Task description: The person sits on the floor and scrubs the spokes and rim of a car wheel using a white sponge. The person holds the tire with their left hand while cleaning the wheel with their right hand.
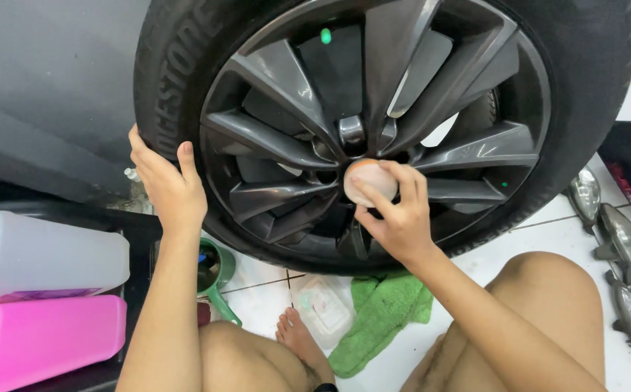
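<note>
Head view, looking down on a big dark alloy wheel [373, 131] standing upright on the white tiled floor [547, 232], tyre [163, 80] and all. Left hand [170, 189] is open and wrapped over the tyre's edge, seemingly bracing it. Right hand [399, 214] has its fingers curled around a round pale applicator pad [368, 180], pressing it against the hub where the spokes meet. Down at the left, a clear jug [39, 250] lies above a pink one [39, 337], close to reach. A green cloth [384, 312] lies crumpled under the wheel, a green cup [217, 272] beside it.
</note>
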